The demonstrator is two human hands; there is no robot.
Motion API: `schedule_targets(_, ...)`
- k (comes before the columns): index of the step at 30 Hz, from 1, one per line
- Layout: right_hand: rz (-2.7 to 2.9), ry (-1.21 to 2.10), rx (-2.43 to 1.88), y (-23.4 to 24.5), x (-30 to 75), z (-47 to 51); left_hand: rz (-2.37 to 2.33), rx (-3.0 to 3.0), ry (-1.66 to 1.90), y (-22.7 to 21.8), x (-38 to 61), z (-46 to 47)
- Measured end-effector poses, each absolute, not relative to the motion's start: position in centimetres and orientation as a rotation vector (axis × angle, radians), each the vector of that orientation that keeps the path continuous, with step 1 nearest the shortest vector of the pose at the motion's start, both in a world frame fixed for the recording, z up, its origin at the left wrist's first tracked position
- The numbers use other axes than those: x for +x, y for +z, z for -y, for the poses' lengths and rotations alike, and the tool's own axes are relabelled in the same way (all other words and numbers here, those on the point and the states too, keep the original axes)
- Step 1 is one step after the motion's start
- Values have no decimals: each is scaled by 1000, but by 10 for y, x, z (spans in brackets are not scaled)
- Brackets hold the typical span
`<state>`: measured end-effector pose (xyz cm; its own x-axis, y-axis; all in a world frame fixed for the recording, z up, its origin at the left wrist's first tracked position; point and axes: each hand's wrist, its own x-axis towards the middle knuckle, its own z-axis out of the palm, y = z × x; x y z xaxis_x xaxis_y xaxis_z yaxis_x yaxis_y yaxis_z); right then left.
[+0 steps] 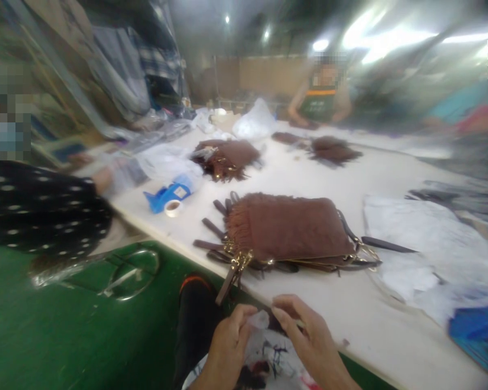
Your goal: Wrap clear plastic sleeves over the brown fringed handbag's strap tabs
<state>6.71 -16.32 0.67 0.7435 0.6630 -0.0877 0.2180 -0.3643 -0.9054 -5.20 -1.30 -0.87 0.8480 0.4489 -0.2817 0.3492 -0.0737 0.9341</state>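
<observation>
My left hand (230, 338) is closed in a pinch on a small, whitish, translucent scrap (259, 319) that looks like thin plastic or paper. Facing it across a narrow gap, my right hand (309, 333) has thumb and fingers bent together; whatever they hold is too small to make out. Both hands are over my lap, at the near table edge. Just beyond them lies a stack of brown fringed bags (296, 227), flat on the white table (309, 295). Gold-coloured clasps and dark straps stick out at both ends of the stack.
More brown fringed pieces (228, 157) lie farther back. A tape roll (173, 208) sits by a blue plastic wrapper (168, 194). White sheeting (423, 244) covers the right side. At left is a co-worker's dotted sleeve (44, 208); other people are across the table.
</observation>
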Motion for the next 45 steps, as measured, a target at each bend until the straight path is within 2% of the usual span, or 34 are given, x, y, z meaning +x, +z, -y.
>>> schedule_targets(8,619,271,-2167,-25,111,131,-610,1716,13,-44,-59,-17)
schedule_targets(14,634,20,-2254,-26,111,94,-637,1785,44,-40,-59,-24)
schedule_targets(17,622,162,-2168,-22,112,95,-646,1773,53,-36,-58,-30)
schedule_targets(22,496,664,-1815,-8,114,101,-612,1750,22,-39,-54,-37)
schedule_targets(26,343,833,-1543,-1,109,99,-581,1754,9,-41,-50,-36)
schedule_targets(33,297,873,-1422,-7,109,96,-559,1693,4,-34,-39,-32)
schedule_targets(45,403,851,-1604,-13,120,100,-538,1361,-53,-31,-20,-22)
